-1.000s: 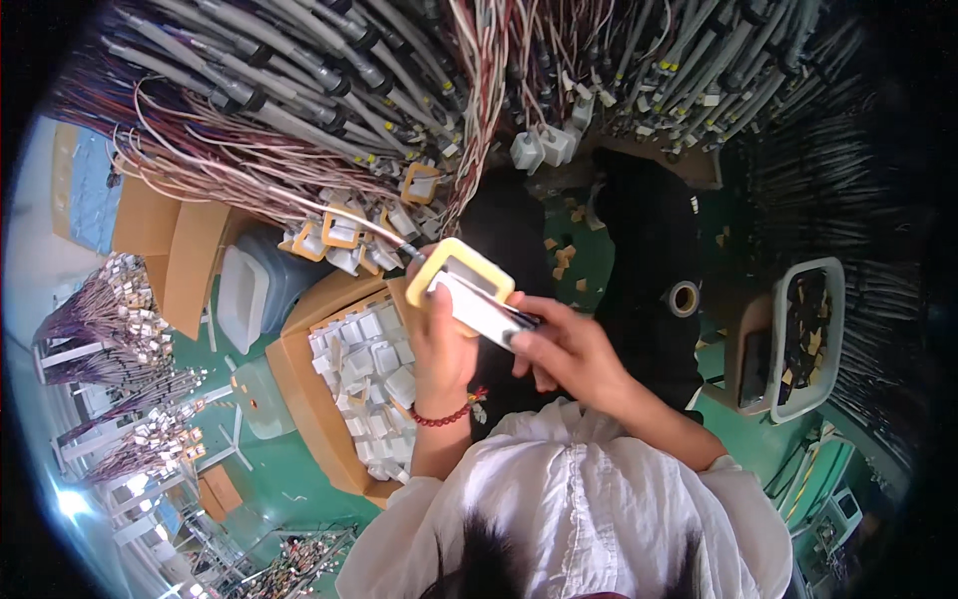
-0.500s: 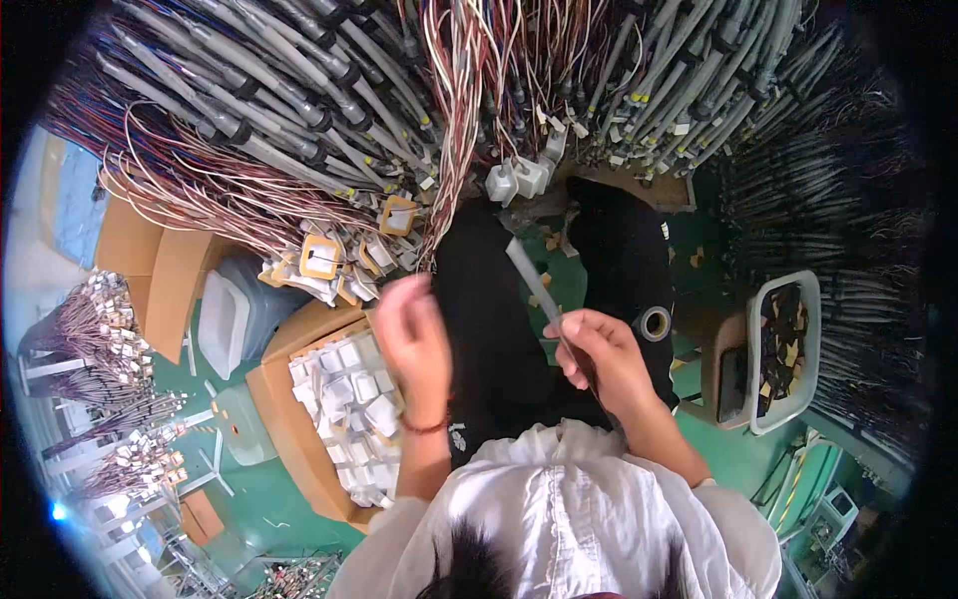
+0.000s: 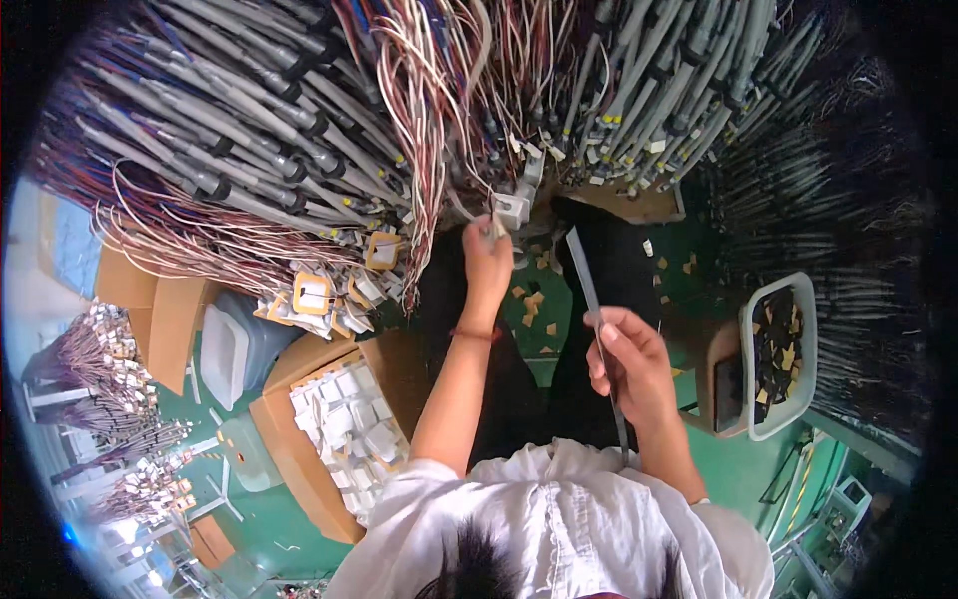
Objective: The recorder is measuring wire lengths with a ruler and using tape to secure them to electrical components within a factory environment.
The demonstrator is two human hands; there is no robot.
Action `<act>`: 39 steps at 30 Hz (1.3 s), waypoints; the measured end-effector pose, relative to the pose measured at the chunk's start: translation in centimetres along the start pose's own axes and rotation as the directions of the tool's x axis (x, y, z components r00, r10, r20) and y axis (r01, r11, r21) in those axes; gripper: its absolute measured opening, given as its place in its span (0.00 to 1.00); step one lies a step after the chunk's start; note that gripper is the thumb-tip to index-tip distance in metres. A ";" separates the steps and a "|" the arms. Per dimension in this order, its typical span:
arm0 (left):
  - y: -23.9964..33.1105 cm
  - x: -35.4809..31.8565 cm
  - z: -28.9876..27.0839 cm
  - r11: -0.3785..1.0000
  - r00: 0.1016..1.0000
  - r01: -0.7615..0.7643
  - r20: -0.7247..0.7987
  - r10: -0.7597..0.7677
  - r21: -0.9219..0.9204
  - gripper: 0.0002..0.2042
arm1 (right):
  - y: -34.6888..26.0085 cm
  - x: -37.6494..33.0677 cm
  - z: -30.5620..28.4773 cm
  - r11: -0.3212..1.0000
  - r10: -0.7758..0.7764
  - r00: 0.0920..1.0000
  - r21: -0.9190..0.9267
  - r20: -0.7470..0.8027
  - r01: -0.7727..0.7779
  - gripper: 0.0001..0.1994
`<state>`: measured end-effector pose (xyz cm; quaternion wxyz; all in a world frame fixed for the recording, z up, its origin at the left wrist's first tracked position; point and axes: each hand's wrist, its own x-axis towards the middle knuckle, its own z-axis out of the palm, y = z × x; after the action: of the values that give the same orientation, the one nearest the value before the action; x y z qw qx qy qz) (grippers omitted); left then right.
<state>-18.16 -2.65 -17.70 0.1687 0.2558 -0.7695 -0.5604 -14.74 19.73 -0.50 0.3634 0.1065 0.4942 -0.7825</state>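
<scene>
Pinching a small white tag (image 3: 496, 226) up among the hanging wires (image 3: 439, 120), my left hand (image 3: 487, 262) has its grip closed on it. My right hand (image 3: 627, 361) is closed round a long grey strip (image 3: 589, 290). Below left, a cardboard box (image 3: 299, 449) holds white packets (image 3: 349, 424); a white tray (image 3: 803, 349) sits right.

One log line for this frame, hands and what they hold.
left hand: raised, pinching at wire bundle | right hand: gripping grey strip | cardboard box of white pieces at lower left
</scene>
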 end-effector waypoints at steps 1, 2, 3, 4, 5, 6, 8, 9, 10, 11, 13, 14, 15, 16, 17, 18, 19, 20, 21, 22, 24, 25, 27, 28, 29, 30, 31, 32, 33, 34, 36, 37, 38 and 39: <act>1.4 -1.9 -1.0 0.915 0.987 0.153 0.108 -0.121 -0.372 0.17 | -0.3 0.2 -0.3 0.999 -0.028 1.000 0.019 -0.011 0.029 0.10; 2.8 -3.7 -2.4 0.834 0.969 0.237 0.182 -0.167 -0.498 0.16 | -0.4 0.3 -0.3 0.998 -0.050 0.999 0.035 -0.014 0.051 0.10; 5.7 -5.0 -3.9 0.650 0.896 0.443 0.316 -0.311 -0.618 0.17 | -0.4 0.5 -0.3 0.997 -0.067 0.997 0.035 -0.026 0.068 0.10; 6.6 -6.4 -5.3 0.557 0.882 0.470 0.381 -0.276 -0.685 0.20 | -0.5 0.3 0.1 0.998 -0.059 0.998 0.029 -0.017 0.060 0.10; 7.0 -7.5 -6.2 0.499 0.877 0.478 0.422 -0.229 -0.723 0.20 | -0.4 0.2 0.2 0.998 -0.053 0.999 0.024 -0.005 0.053 0.11; 7.3 -8.3 -6.9 0.437 0.871 0.487 0.459 -0.176 -0.756 0.20 | -0.1 -0.1 0.2 0.999 -0.036 0.999 -0.008 0.037 0.036 0.11; 7.8 -9.4 -7.4 0.482 0.886 0.454 0.438 -0.153 -0.749 0.24 | 0.8 -0.9 0.4 0.998 0.024 0.997 -0.067 0.074 -0.019 0.12; 8.6 -9.5 -7.3 0.492 0.899 0.433 0.398 -0.180 -0.755 0.25 | 1.0 -1.4 0.4 0.994 0.045 0.995 -0.105 0.086 -0.036 0.12; 10.0 -9.7 -7.2 0.539 0.921 0.389 0.325 -0.214 -0.747 0.26 | 1.3 -2.2 0.5 0.987 0.049 0.996 -0.155 0.080 -0.036 0.12; 11.1 -9.8 -7.0 0.521 0.923 0.385 0.314 -0.223 -0.762 0.26 | 1.5 -3.0 0.5 0.978 0.045 0.996 -0.207 0.071 -0.029 0.12; 12.0 -10.1 -6.9 0.502 0.926 0.377 0.319 -0.201 -0.778 0.26 | 1.9 -4.4 0.7 0.963 0.064 0.997 -0.263 0.053 -0.048 0.12; 12.5 -10.3 -6.8 0.500 0.925 0.379 0.324 -0.196 -0.779 0.26 | 2.1 -5.1 0.8 0.952 0.064 0.997 -0.301 0.030 -0.052 0.12; 13.0 -10.4 -6.7 0.516 0.934 0.354 0.322 -0.154 -0.780 0.26 | 2.5 -5.5 0.6 0.944 0.067 0.997 -0.328 0.049 -0.047 0.12; 13.4 -10.6 -6.5 0.532 0.941 0.328 0.319 -0.112 -0.781 0.27 | 2.7 -5.6 0.5 0.944 0.060 0.997 -0.326 0.045 -0.042 0.12; 13.1 -10.7 -6.6 0.562 0.951 0.290 0.298 -0.081 -0.775 0.28 | 3.0 -5.7 0.7 0.930 0.039 0.998 -0.367 0.041 -0.022 0.12; 13.2 -10.8 -6.8 0.564 0.950 0.292 0.301 -0.079 -0.773 0.28 | 3.3 -5.7 0.8 0.914 0.019 0.999 -0.407 0.038 -0.002 0.11; 13.2 -10.9 -7.0 0.615 0.951 0.250 0.310 -0.009 -0.748 0.28 | 3.3 -5.7 1.0 0.901 0.000 1.000 -0.434 0.023 0.010 0.13; 13.3 -11.0 -7.2 0.661 0.944 0.206 0.323 0.059 -0.722 0.29 | 3.3 -5.9 1.2 0.903 -0.002 1.000 -0.429 0.021 0.011 0.13; 13.9 -11.0 -7.4 0.669 0.941 0.241 0.338 0.017 -0.703 0.30 | 3.2 -6.0 1.4 0.899 -0.027 1.000 -0.436 0.016 0.031 0.14; 14.1 -11.1 -7.6 0.673 0.939 0.244 0.343 0.016 -0.699 0.30 | 3.2 -6.0 1.5 0.895 -0.051 0.999 -0.444 0.012 0.051 0.16; 14.5 -11.3 -8.1 0.646 0.928 0.291 0.373 -0.009 -0.706 0.32 | 3.3 -6.0 1.5 0.895 -0.061 0.998 -0.443 0.010 0.059 0.17; 14.2 -11.2 -8.4 0.590 0.920 0.305 0.392 0.020 -0.748 0.36 | 3.4 -6.0 1.5 0.891 -0.070 0.998 -0.449 0.008 0.066 0.18; 14.7 -11.3 -8.6 0.577 0.907 0.322 0.419 0.039 -0.751 0.36 | 3.4 -6.0 1.4 0.903 -0.076 0.997 -0.425 -0.011 0.065 0.19; 14.9 -11.3 -8.6 0.559 0.895 0.337 0.442 0.059 -0.757 0.36 | 3.4 -5.9 1.4 0.912 -0.083 0.996 -0.406 -0.028 0.064 0.21; 14.7 -11.2 -8.8 0.570 0.897 0.333 0.438 0.054 -0.751 0.37 | 3.5 -5.9 1.6 0.914 -0.081 0.996 -0.401 -0.030 0.062 0.21; 14.9 -11.2 -8.8 0.573 0.895 0.337 0.443 0.051 -0.747 0.37 | 3.6 -5.9 1.8 0.939 -0.099 0.995 -0.335 -0.034 0.082 0.22; 15.1 -11.2 -8.9 0.587 0.899 0.334 0.436 0.035 -0.737 0.37 | 3.7 -5.9 1.9 0.958 -0.116 0.992 -0.267 -0.041 0.101 0.24; 15.2 -11.3 -8.9 0.600 0.902 0.336 0.431 0.017 -0.726 0.37 | 3.7 -5.9 1.9 0.960 -0.111 0.993 -0.262 -0.050 0.095 0.24; 15.2 -11.3 -8.8 0.601 0.898 0.343 0.440 0.016 -0.722 0.37 | 3.5 -5.8 1.9 0.963 -0.072 0.997 -0.263 -0.026 0.062 0.26; 15.1 -11.2 -8.7 0.601 0.894 0.354 0.449 0.009 -0.716 0.37 | 3.4 -5.7 1.9 0.964 -0.032 0.999 -0.265 -0.002 0.030 0.27; 15.0 -11.2 -8.5 0.603 0.896 0.322 0.441 0.057 -0.730 0.36 | 4.2 -5.1 1.2 0.986 -0.106 0.992 -0.123 0.072 0.114 0.23; 15.0 -11.3 -8.5 0.604 0.892 0.333 0.450 0.049 -0.724 0.36 | 4.2 -4.8 1.1 0.982 -0.149 0.986 -0.107 0.072 0.156 0.21; 14.9 -11.2 -8.5 0.610 0.893 0.326 0.447 0.053 -0.722 0.36 | 3.9 -4.5 1.3 0.987 -0.138 0.987 -0.073 0.084 0.144 0.17; 14.8 -11.2 -8.6 0.616 0.894 0.318 0.444 0.057 -0.720 0.36 | 3.6 -4.3 1.3 0.988 -0.134 0.988 -0.068 0.082 0.140 0.17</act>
<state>-7.41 0.76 -0.62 0.0484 0.0860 -0.4469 -0.8891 -9.05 19.76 -0.11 0.3313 0.0288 0.5143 -0.7905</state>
